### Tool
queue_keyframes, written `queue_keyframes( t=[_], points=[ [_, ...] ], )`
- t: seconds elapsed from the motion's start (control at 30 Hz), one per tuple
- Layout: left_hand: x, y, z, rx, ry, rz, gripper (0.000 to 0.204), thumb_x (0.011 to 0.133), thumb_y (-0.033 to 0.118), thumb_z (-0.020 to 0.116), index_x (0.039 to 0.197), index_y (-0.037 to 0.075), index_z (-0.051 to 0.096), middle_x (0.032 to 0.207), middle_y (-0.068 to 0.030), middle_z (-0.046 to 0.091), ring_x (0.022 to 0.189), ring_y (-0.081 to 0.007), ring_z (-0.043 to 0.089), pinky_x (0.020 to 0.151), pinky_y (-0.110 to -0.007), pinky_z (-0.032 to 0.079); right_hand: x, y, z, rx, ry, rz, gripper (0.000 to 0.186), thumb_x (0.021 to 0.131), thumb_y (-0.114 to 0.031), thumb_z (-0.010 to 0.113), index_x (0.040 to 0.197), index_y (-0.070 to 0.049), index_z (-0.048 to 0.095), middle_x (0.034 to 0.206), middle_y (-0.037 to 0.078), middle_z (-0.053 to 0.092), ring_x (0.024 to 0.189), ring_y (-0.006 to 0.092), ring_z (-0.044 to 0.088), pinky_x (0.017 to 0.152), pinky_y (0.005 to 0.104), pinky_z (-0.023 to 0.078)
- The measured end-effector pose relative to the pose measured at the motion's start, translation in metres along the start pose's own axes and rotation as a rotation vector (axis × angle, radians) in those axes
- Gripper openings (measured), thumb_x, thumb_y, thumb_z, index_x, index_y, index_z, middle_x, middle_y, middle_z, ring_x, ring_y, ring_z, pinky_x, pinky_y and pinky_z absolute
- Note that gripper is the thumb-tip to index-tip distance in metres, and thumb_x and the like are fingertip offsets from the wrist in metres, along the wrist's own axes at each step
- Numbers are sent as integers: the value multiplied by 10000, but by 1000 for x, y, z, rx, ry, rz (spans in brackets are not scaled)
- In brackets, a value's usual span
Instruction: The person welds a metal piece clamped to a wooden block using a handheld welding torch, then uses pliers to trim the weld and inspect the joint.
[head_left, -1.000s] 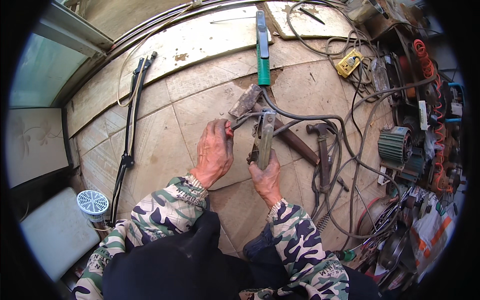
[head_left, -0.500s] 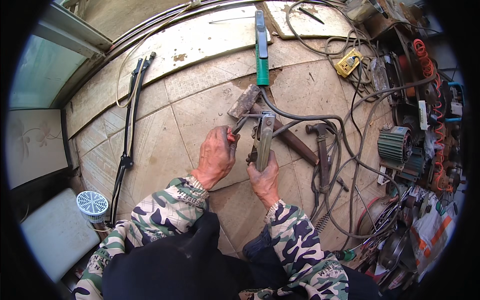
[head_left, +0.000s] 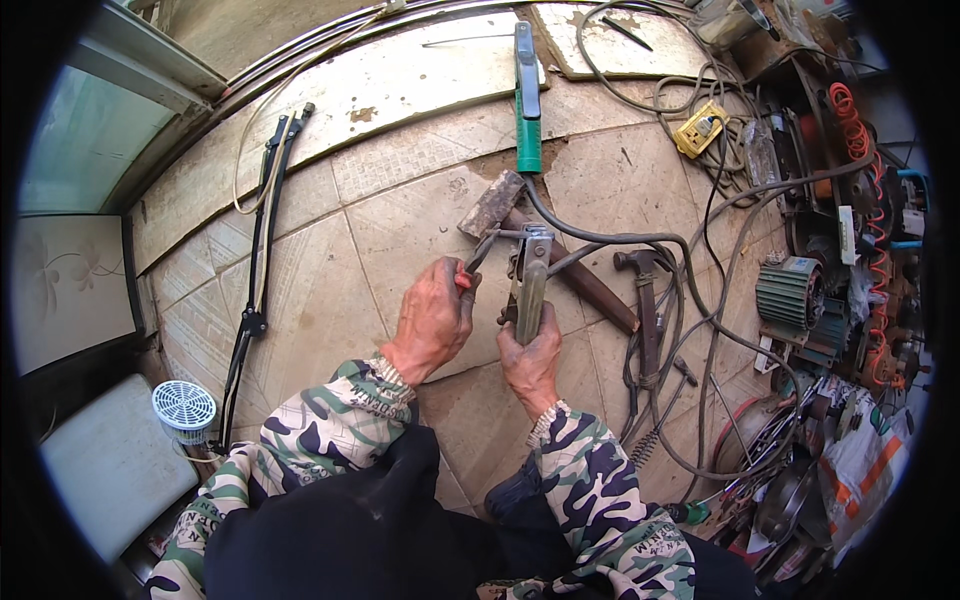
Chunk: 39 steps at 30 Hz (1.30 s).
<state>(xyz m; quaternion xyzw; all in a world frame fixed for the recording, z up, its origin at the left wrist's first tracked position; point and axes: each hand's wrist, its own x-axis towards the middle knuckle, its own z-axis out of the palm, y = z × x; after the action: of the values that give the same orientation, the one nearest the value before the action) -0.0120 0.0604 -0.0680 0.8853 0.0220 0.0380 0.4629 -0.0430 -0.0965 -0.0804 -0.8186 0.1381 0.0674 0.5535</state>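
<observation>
My left hand (head_left: 435,310) is closed on red-handled pliers (head_left: 481,255). The plier tips meet a thin rod (head_left: 509,234) at the top of a metal spring clamp (head_left: 533,275), though their exact grip is too small to tell. Wrapped round the clamp's lower end is my right hand (head_left: 531,365), holding it upright. Beneath and behind it lies a sledgehammer, its rusty head (head_left: 492,203) beyond the pliers and its brown handle (head_left: 595,290) slanting off right. A smaller hammer (head_left: 646,320) rests on the tiles to the right. Farther away lies a green welding electrode holder (head_left: 527,120) with a cable.
Dark cables (head_left: 690,250) loop over the floor at the right, near a yellow socket box (head_left: 700,128). An electric motor (head_left: 788,292) and piled tools line the right side. At left are a folded black stand (head_left: 262,230), a white round-grilled device (head_left: 185,408) and a pale seat (head_left: 115,470).
Both hands, the pliers and the clamp keep nearly the same place. The whole view has shifted very slightly.
</observation>
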Motion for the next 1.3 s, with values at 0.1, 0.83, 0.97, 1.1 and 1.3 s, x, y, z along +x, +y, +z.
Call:
queue_keyframes(
  t=[0.1, 0.83, 0.97, 1.1, 1.3],
  points=[
    [-3, 3, -2, -39, -55, -82, 165, 966, 113, 640, 954, -8, 527, 705, -219, 568, 620, -418, 568, 581, -450, 449, 1, -1, 0, -9, -5, 2, 201, 831, -46, 647, 1014, 5, 583, 854, 112, 696, 790, 202, 685, 744, 336, 534],
    [-2, 34, -40, -15, -289, -252, 248, 983, 201, 632, 931, -36, 581, 671, -230, 581, 606, -395, 582, 575, -444, 443, 1, 4, 0, -76, 29, -45, 257, 816, -25, 653, 1060, 6, 581, 879, 106, 688, 816, 211, 691, 777, 337, 538],
    [3, 36, -50, 2, -344, -278, 263, 983, 213, 634, 917, -37, 582, 652, -217, 569, 576, -365, 552, 569, -440, 435, 1, 9, 0, -99, 32, -52, 278, 815, -26, 654, 1080, 7, 578, 883, 104, 689, 823, 206, 693, 786, 333, 538],
    [5, 37, -55, 8, -365, -302, 265, 988, 213, 625, 906, -35, 583, 632, -189, 559, 552, -310, 535, 560, -432, 431, 1, 11, 1, -111, 32, -62, 289, 816, -29, 652, 1093, 6, 578, 890, 103, 691, 826, 205, 696, 784, 335, 540],
    [7, 37, -60, -28, -418, -347, 329, 977, 250, 620, 873, -58, 571, 692, -297, 594, 696, -505, 601, 624, -522, 459, 1, 12, -1, -153, 48, -86, 290, 814, -40, 655, 1091, 6, 581, 880, 114, 695, 812, 230, 706, 768, 351, 547]
  ],
)
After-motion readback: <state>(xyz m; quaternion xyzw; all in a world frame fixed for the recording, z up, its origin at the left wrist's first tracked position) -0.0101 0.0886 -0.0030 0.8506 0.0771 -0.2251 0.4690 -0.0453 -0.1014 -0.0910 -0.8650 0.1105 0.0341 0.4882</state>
